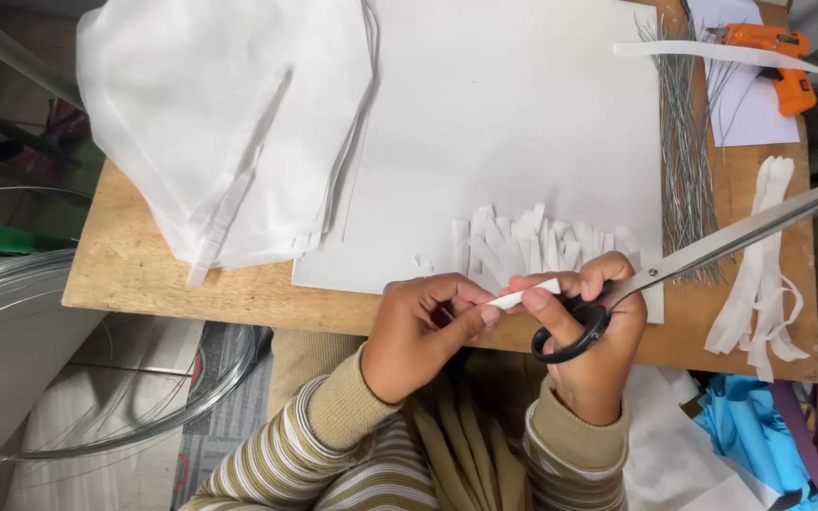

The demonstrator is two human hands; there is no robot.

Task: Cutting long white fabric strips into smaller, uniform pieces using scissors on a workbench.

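Observation:
My right hand (591, 333) grips black-handled scissors (712, 248), fingers through the loops, the long silver blades pointing up and to the right. My left hand (425, 326) pinches a small white strip (525, 294) by one end; the right hand's fingertips touch its other end. Both hands sit at the near edge of a wooden board (125, 260). Just beyond them lies a pile of short white cut strips (532, 244) on a large white sheet (513, 123).
Folded white fabric (229, 123) covers the board's far left. A bundle of thin metal wires (684, 142) and longer white strips (764, 255) lie right. An orange glue gun (776, 66) rests far right. A wire coil (87, 369) is at lower left, blue cloth (750, 426) lower right.

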